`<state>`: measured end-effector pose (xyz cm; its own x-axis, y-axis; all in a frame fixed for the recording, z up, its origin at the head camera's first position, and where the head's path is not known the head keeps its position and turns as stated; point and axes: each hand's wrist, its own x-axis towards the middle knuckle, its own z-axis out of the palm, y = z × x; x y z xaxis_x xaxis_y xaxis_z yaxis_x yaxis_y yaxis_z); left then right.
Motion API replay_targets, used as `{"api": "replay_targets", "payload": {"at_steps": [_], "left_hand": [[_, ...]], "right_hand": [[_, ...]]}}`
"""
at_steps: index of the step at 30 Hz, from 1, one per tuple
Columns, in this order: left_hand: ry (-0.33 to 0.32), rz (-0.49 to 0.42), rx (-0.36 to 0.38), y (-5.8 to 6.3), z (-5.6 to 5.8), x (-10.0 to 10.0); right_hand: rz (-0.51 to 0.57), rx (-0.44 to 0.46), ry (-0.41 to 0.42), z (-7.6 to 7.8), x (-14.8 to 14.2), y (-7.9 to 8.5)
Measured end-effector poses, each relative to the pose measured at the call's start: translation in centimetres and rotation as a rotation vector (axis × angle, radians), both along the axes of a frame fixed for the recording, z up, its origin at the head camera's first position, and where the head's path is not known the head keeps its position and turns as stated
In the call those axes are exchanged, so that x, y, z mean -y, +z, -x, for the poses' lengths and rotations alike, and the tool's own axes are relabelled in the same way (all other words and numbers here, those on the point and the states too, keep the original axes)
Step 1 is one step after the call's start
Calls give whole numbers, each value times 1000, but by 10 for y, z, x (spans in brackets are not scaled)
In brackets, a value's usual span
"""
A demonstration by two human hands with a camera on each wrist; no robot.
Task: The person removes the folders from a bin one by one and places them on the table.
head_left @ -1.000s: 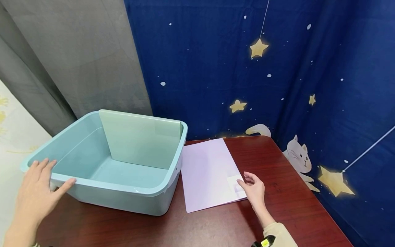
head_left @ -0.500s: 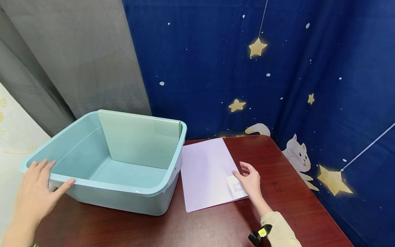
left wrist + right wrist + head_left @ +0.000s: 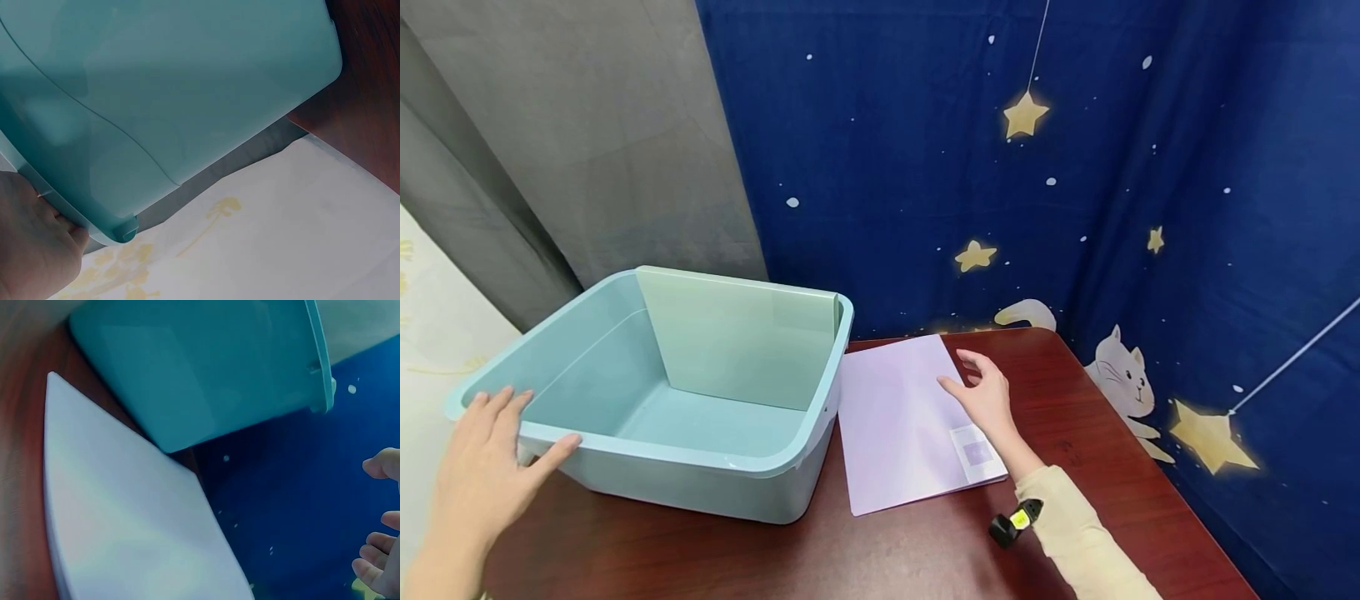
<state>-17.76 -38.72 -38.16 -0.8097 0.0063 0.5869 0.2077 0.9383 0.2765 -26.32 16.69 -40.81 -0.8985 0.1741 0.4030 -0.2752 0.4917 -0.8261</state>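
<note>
A light blue plastic tub stands at the left of the table. My left hand rests on its near left rim, fingers laid over the edge and thumb spread along the front. In the left wrist view this hand is at the rim's corner. A pale green file folder stands upright inside against the tub's back wall. A lilac file folder lies flat to the tub's right, a label pocket at its near right corner. My right hand hovers over its right edge, holding nothing, thumb and fingers apart.
The dark red wooden table has its right edge running toward the lower right. Behind it hang a grey curtain and a blue curtain with stars and a cat. A white printed cloth shows beside the tub at the left.
My right hand has moved away from the lilac folder's near right corner, farther back along its right edge, uncovering the label pocket. My left hand and the tub stay in place.
</note>
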Motion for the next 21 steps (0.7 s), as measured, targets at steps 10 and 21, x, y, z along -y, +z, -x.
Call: {"api": "replay_targets", "payload": {"at_steps": [10,21], "left_hand": [[8,11,5,1,0,-2],[5,0,7,0,0,-1]], "right_hand": [[-28,-45,85,15,17,25],[-89,-86,140,29,27,48]]}}
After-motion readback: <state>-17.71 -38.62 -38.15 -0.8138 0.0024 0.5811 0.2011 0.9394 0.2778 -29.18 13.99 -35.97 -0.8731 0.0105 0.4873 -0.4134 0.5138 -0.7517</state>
